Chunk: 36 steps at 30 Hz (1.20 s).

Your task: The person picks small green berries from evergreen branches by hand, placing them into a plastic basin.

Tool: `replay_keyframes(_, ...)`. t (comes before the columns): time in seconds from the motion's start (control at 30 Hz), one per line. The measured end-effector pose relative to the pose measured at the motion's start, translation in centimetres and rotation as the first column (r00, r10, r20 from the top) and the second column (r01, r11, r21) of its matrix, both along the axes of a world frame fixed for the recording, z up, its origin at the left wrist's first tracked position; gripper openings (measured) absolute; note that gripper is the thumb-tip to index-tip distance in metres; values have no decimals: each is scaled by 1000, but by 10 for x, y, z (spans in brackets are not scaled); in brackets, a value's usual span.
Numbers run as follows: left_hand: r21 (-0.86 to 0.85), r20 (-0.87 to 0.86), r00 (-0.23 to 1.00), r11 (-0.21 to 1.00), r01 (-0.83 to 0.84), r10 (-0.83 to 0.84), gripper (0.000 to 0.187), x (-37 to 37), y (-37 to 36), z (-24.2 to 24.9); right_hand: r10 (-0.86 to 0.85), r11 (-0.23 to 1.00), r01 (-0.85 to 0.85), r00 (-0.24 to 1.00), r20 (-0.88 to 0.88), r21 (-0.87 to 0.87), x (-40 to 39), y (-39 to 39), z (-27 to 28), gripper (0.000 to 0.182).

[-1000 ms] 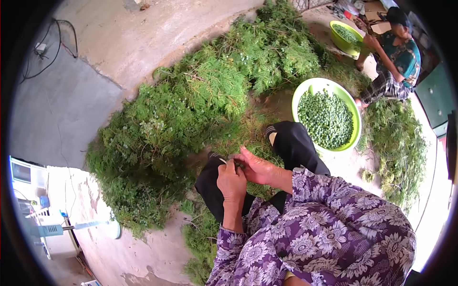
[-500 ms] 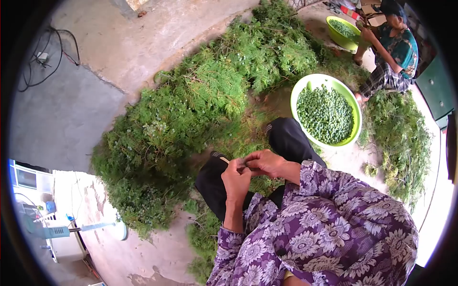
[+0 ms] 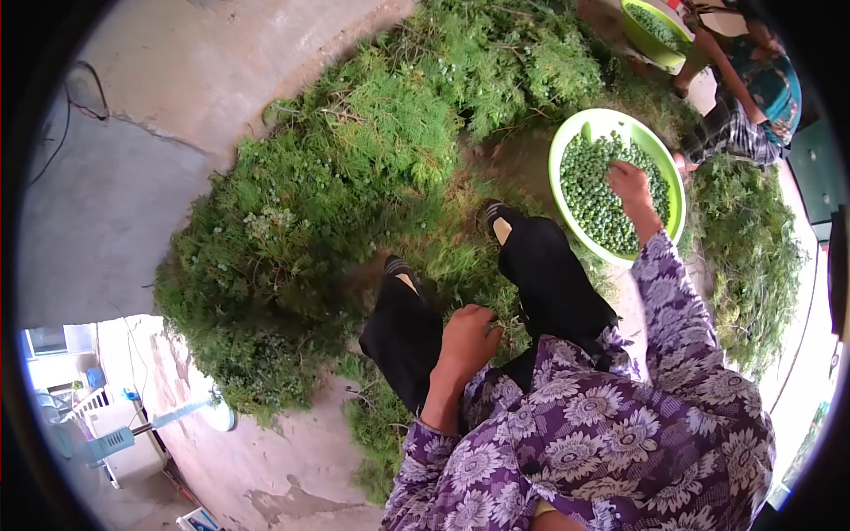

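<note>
My right hand (image 3: 630,183) is over a light-green basin (image 3: 557,170) full of small round green berries (image 3: 591,190). Its fingers are curled down close to the berries, and whatever is in them is hidden. Between my knees, my left hand (image 3: 469,336) is closed with the fingers bent inward. What it holds, if anything, does not show. Below and in front of it lie green conifer sprigs (image 3: 460,274) around my shoes.
A long heap of cut conifer branches (image 3: 372,159) curves before me, with another pile (image 3: 744,257) at the right. A seated person (image 3: 753,97) is beside a second green basin (image 3: 651,40). A pale-blue fan (image 3: 115,441) appears lower left.
My hands were together at my lap. The right hand has moved up and right over the basin, while the left has stayed low. My knees have parted and the view has shifted slightly.
</note>
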<state>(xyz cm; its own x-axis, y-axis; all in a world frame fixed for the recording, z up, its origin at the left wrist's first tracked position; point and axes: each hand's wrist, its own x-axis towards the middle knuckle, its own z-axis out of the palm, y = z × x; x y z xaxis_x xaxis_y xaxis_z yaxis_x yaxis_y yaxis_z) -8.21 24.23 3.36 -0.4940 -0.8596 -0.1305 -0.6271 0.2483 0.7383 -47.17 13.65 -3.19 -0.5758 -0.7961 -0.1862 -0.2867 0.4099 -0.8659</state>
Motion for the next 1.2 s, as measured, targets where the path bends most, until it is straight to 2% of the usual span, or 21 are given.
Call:
replay_keyframes(0.03,17,5,1000,1000,-5,5,21,-1,-7,1,27,993,6,962,-271,122,-28,-1,-22,29)
replay_keyframes(0.1,-19,69,996,998,58,-57,22,-2,-20,-1,112,925,116,827,-551,362,-54,-4,-41,35)
replay_keyframes(0.17,-20,140,987,996,83,-80,22,-3,-34,3,131,925,140,756,-642,353,-54,-5,-53,36)
replay_keyframes(0.23,-20,208,972,993,112,-106,22,-4,-49,4,166,928,83,782,-601,364,-24,-22,-50,32)
replay_keyframes(0.3,-29,309,934,980,196,-178,22,-7,-65,1,250,879,-86,921,-299,469,19,-50,-54,29)
replay_keyframes(0.4,-54,313,934,979,196,-170,22,-12,-89,-7,467,800,-403,883,-40,445,96,-99,-90,28)
replay_keyframes(0.43,-43,311,936,981,190,-167,22,-9,-97,-12,672,711,-547,713,-199,442,123,-115,-110,29)
replay_keyframes(0.47,-26,282,950,988,149,-136,23,-5,-102,-18,780,606,-648,598,-184,461,160,-128,-102,32)
replay_keyframes(0.5,-10,252,962,994,109,-103,25,-2,-108,-24,877,471,-740,454,-160,480,190,-140,-117,30)
replay_keyframes(0.53,1,246,964,995,103,-100,25,3,-111,-28,935,346,-818,339,-101,459,215,-149,-132,29)
replay_keyframes(0.6,44,481,873,996,72,-84,29,15,-111,-28,976,220,-919,207,-75,327,260,-157,-182,24)
replay_keyframes(0.67,68,452,890,997,34,-62,31,22,-116,-28,992,102,-917,63,-112,387,295,-166,-216,19)
replay_keyframes(0.7,76,424,905,997,12,-43,34,26,-119,-28,994,89,-919,58,-92,385,308,-169,-232,19)
replay_keyframes(0.77,113,440,896,994,6,-55,37,30,-124,-27,980,106,-925,36,-194,365,329,-174,-262,18)
replay_keyframes(0.9,213,386,911,975,63,-143,43,37,-130,-29,994,65,-896,22,-102,439,345,-173,-290,20)
replay_keyframes(1.0,208,335,936,977,43,-113,44,40,-137,-27,991,106,-896,59,-121,431,339,-173,-300,21)
replay_keyframes(1.07,262,293,943,962,77,-155,40,42,-141,-22,970,154,-829,231,79,537,334,-179,-291,18)
replay_keyframes(1.1,264,290,944,961,77,-155,40,41,-141,-21,970,151,-828,230,81,540,328,-183,-284,18)
replay_keyframes(1.13,197,324,940,980,43,-106,38,38,-140,-20,860,206,-871,379,342,447,321,-187,-277,17)
replay_keyframes(1.17,127,357,932,992,10,-55,37,37,-140,-20,668,285,-887,456,588,364,315,-188,-274,16)
replay_keyframes(1.2,126,361,931,992,4,-49,37,37,-142,-20,510,353,-861,506,695,367,314,-186,-280,14)
